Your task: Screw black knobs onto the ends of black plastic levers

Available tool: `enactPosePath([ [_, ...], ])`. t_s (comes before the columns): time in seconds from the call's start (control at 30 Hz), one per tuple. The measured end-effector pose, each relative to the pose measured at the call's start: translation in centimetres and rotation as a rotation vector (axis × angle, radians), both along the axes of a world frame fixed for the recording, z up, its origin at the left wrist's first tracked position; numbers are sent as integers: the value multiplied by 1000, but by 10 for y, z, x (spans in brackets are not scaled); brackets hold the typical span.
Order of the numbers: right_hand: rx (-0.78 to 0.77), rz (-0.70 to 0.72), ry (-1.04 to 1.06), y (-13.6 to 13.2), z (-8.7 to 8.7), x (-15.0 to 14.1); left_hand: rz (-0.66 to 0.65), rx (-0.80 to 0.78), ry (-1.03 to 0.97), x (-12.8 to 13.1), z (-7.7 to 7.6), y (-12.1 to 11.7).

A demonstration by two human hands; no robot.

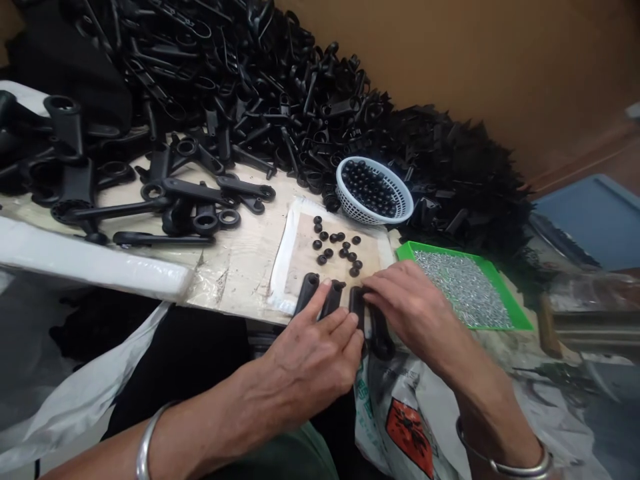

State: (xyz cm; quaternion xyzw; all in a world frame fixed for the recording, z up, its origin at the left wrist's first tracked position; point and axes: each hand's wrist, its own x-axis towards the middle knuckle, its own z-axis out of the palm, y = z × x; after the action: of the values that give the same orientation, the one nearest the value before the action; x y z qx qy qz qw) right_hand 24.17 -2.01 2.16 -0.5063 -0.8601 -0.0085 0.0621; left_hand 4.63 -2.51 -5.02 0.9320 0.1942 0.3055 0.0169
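Observation:
Several black plastic crank handles lie side by side at the table's front edge, among them a left one (307,290) and a right one (381,333). My left hand (320,347) lies across them, its index finger between the two left handles and its other fingers curled against the third handle (357,301). My right hand (407,300) is closed in a pinch at the upper end of that third handle; whatever is between its fingertips is hidden. Small round black knobs (345,253) lie scattered on the board (305,213) just beyond the handles.
A pale blue basket (344,200) of black knobs stands behind the board. To the right, a green tray (523,319) holds small silver metal pins. Black plastic parts (225,87) are heaped at the back and left. White foam (90,257) edges the table's left front.

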Motion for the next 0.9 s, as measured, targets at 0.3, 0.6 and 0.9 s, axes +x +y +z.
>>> enactPosePath([
  [0.3, -151, -76, 3, 35, 15, 16, 13, 27, 36, -1, 5, -1],
  [0.6, -275, 15, -56, 58, 4, 15, 23, 53, 22, 1, 1, -2],
  [0.9, -516, -388, 805, 29, 28, 22, 17, 72, -87, -15, 4, 6],
])
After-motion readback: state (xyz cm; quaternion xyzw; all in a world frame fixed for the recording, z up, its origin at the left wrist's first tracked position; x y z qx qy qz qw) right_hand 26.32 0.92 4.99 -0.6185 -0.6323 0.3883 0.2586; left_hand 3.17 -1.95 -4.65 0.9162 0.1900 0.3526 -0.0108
